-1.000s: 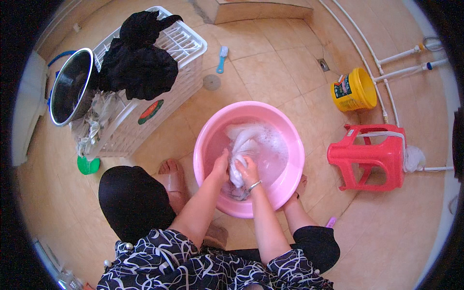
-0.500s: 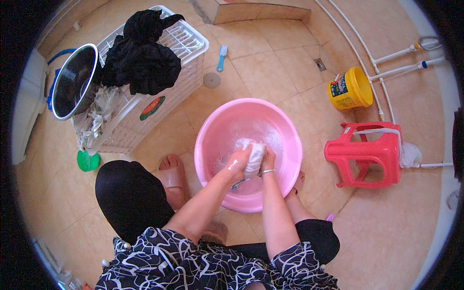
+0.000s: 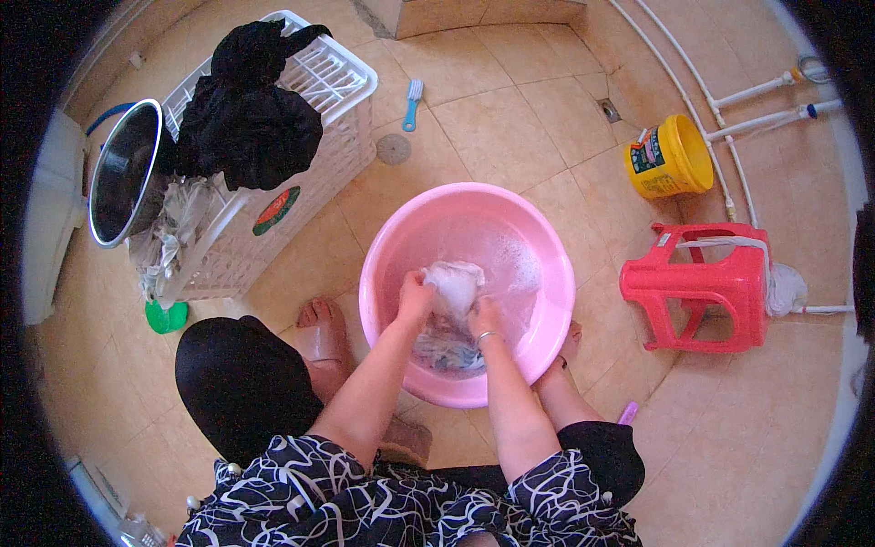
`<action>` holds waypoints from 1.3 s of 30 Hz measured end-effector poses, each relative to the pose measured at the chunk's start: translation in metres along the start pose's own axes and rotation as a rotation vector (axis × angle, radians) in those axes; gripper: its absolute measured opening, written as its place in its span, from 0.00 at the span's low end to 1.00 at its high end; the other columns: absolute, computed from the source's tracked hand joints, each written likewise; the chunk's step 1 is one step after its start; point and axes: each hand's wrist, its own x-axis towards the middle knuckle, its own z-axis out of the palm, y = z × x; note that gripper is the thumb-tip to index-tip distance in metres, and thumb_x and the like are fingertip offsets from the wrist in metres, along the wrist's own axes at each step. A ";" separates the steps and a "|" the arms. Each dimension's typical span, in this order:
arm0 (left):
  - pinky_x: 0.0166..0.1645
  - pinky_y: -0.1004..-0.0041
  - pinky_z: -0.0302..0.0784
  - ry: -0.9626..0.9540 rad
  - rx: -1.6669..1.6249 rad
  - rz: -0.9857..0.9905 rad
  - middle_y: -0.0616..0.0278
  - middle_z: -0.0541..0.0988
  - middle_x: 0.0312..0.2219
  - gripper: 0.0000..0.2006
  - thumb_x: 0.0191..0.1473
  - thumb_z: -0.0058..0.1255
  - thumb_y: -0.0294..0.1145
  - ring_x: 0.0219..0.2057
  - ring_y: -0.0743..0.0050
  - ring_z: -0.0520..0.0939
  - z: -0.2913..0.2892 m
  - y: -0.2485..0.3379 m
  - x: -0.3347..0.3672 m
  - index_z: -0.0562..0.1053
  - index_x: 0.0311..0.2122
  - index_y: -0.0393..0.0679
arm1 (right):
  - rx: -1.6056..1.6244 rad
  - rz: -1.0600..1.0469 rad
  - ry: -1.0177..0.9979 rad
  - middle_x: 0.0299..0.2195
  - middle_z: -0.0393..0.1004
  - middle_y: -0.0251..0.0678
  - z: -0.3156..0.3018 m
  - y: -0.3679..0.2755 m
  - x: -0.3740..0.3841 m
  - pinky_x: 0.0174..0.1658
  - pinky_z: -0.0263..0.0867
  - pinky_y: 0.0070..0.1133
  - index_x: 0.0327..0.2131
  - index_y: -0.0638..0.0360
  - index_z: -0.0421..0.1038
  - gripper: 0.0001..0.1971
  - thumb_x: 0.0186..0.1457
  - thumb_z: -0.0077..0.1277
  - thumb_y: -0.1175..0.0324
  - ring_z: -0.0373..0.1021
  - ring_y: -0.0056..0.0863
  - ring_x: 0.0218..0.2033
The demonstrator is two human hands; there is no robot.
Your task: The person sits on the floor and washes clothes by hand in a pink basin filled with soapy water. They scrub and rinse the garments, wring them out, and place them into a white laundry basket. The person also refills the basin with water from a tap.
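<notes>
A pink basin [image 3: 386, 223] of sudsy water stands on the floor between my feet. Inside it, my left hand [image 3: 417, 297] is closed on the left side of a wet white cloth [image 3: 456, 286]. My right hand [image 3: 486, 317] is at the cloth's lower right, its fingers curled and partly under the suds. The cloth hangs bunched between both hands, just over the water. Nearer to me, a grey-blue patterned cloth [image 3: 448, 352] lies soaking at the basin's near side.
At the left, a white plastic crate [image 3: 314, 169] bears black clothing [image 3: 251, 118] and a metal bowl [image 3: 128, 173]. A blue brush [image 3: 413, 105] lies beyond the basin. To the right are a yellow bucket [image 3: 688, 155], a red stool [image 3: 702, 287] and white pipes [image 3: 766, 123].
My hands have moved apart; the left went leftward and the right lower. The white cloth, squeezed between them before, is now spread wider, and the patterned cloth beneath shows more.
</notes>
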 end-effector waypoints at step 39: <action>0.30 0.65 0.65 -0.314 0.400 0.411 0.45 0.72 0.22 0.22 0.45 0.38 0.49 0.26 0.59 0.74 0.007 0.078 -0.055 0.69 0.28 0.35 | 2.130 0.138 -0.221 0.29 0.67 0.33 -0.070 -0.071 -0.045 0.35 0.61 0.21 0.33 0.58 0.64 0.14 0.48 0.37 0.59 0.65 0.24 0.30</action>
